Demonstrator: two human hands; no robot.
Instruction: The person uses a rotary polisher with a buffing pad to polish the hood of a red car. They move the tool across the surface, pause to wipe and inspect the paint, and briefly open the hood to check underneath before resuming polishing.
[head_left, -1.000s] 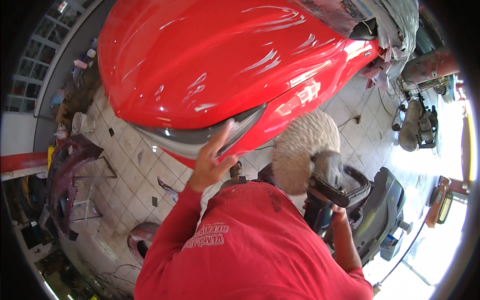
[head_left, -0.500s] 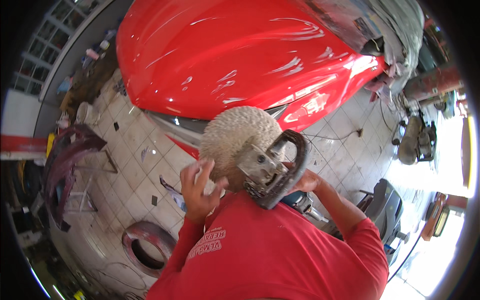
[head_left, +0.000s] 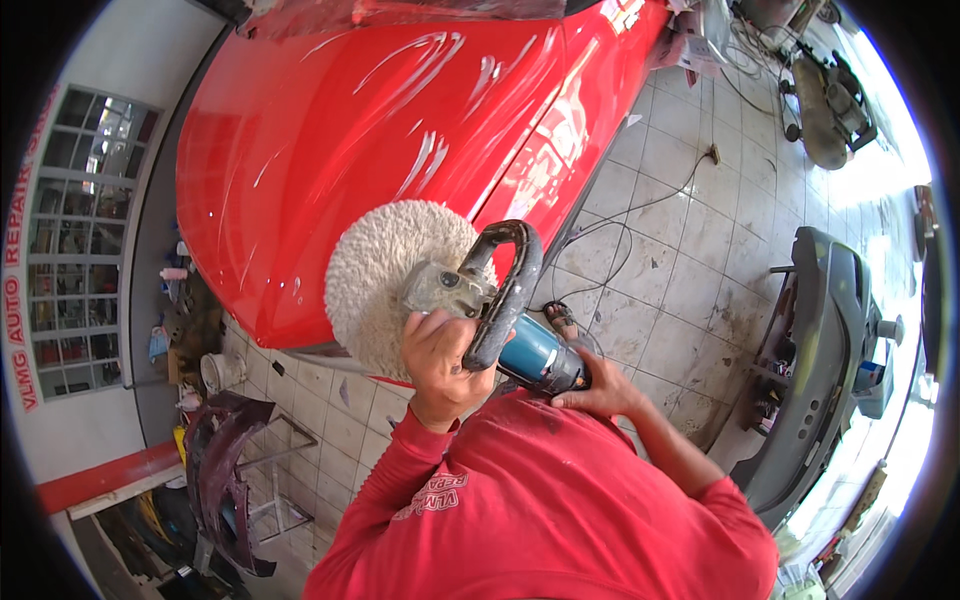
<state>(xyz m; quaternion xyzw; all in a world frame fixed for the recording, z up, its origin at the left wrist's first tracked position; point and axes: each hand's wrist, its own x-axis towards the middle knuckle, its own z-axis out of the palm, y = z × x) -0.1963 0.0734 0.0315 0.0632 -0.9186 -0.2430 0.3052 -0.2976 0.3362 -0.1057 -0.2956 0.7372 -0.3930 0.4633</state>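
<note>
A car polisher with a blue body (head_left: pixel 533 354) is held in front of my chest. Its round, cream-coloured wool pad (head_left: pixel 372 275) hangs over the front edge of a red car hood (head_left: pixel 330 170); whether the pad touches the paint I cannot tell. My left hand (head_left: pixel 440 365) is closed round the polisher's front end, beside the black loop handle (head_left: pixel 512 290) and the metal gear head. Around the rear of the body my right hand (head_left: pixel 598 388) has its grip, partly hidden by the tool. Whitish streaks of compound (head_left: pixel 425 160) mark the hood.
A cable (head_left: pixel 650 208) trails over the tiled floor to the right. Beyond it stands an air compressor (head_left: pixel 822 110), and nearer, a grey bumper (head_left: pixel 815 370). At the left, a maroon bumper (head_left: pixel 205 470) leans on a metal stand, with a white bucket (head_left: pixel 222 372) behind it.
My left hand has gone from spread and free to closed on the polisher's front. The polisher has shifted left, and the view has turned, bringing the hood's streaked side closer.
</note>
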